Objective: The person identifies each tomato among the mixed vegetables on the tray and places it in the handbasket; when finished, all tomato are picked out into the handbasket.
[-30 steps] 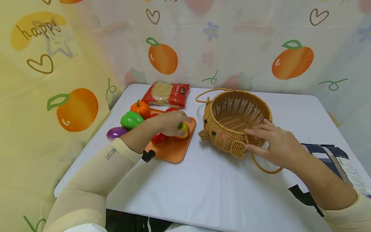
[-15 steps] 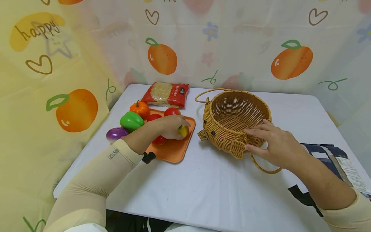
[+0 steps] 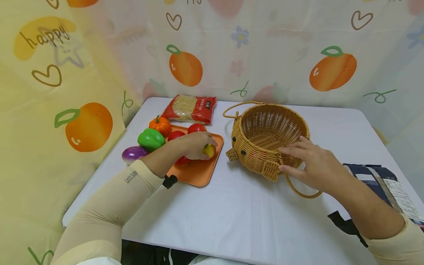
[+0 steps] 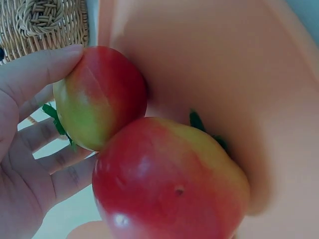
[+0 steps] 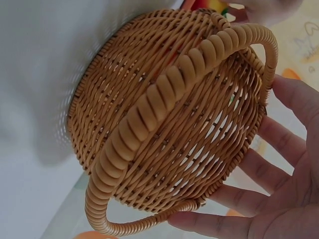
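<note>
One red-yellow fruit (image 4: pixel 102 97) held by left fingers (image 4: pixel 75 179).

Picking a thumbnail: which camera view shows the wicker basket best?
The head view. It shows the wicker basket nearly whole, inside included, with the right hand covering part. The right wrist view shows one side and a handle close up; the left wrist view, only a patch in its top-left corner.

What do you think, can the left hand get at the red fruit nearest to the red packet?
Probably yes: that red fruit sits just beyond the left hand, and the head view shows nothing between them. It would likely first have to release the yellow-red fruit it holds.
</note>
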Tool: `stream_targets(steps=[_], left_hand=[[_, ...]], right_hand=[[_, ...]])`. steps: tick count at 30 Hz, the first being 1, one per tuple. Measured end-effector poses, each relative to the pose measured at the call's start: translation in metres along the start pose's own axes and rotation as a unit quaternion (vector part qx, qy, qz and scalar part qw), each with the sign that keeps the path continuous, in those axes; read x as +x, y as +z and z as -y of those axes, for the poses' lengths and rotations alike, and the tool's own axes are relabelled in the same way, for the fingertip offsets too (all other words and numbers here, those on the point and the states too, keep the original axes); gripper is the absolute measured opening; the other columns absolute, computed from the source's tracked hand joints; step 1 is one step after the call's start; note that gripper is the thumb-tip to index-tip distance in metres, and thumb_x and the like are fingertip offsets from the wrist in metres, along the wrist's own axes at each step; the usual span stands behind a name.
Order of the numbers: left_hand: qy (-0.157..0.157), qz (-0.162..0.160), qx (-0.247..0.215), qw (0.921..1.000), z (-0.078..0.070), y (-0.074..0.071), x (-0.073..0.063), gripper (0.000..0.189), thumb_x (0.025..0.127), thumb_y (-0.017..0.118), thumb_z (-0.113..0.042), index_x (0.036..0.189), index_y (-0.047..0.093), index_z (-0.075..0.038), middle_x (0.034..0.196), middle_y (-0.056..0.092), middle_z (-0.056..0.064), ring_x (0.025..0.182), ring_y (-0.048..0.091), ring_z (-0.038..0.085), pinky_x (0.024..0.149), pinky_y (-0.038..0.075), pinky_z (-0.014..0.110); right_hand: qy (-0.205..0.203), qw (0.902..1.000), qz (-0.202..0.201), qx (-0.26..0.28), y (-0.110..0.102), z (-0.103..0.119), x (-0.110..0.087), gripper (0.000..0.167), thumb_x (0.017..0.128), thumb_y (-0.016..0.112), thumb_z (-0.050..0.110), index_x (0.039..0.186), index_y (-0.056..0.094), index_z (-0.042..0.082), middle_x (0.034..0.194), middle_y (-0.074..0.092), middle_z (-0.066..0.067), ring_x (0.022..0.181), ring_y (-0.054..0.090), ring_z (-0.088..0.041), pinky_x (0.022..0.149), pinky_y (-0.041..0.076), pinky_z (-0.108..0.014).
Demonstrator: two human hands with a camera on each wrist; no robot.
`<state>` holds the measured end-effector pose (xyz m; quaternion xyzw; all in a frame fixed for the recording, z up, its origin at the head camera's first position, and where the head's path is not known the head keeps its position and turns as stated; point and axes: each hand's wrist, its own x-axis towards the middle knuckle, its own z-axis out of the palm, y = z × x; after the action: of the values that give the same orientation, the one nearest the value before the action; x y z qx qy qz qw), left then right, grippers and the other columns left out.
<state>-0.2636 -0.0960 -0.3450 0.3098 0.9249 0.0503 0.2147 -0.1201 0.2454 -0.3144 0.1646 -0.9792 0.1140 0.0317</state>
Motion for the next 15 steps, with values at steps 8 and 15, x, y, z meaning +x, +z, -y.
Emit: stream_targets(steps=[8,15], left_hand=[[0.025,-0.010,0.016,0.9995,-0.003,-0.013,-0.006,0.052,0.093,0.076,-0.026,0.143,0.061,-0.023,0.134,0.056,0.004,0.114,0.052,0.021,0.092,0.055,0.034],[0.062,-0.050,0.015,0.9967,-0.010,-0.035,-0.014,0.052,0.091,0.078,-0.030,0.140,0.063,-0.023,0.131,0.058,0.001,0.111,0.054,0.019,0.088,0.054,0.030]], right_hand=[[0.000,1.0000,0.001,0.003,0.000,0.000,-0.001,0.053,0.091,0.075,0.046,0.136,0.067,0.019,0.133,0.064,-0.015,0.143,0.036,-0.054,0.098,0.043,-0.075],[0.001,1.0000,0.008,0.002,-0.001,-0.001,0.001,0.053,0.092,0.073,0.047,0.137,0.067,0.020,0.135,0.065,-0.013,0.144,0.036,-0.053,0.098,0.042,-0.076]])
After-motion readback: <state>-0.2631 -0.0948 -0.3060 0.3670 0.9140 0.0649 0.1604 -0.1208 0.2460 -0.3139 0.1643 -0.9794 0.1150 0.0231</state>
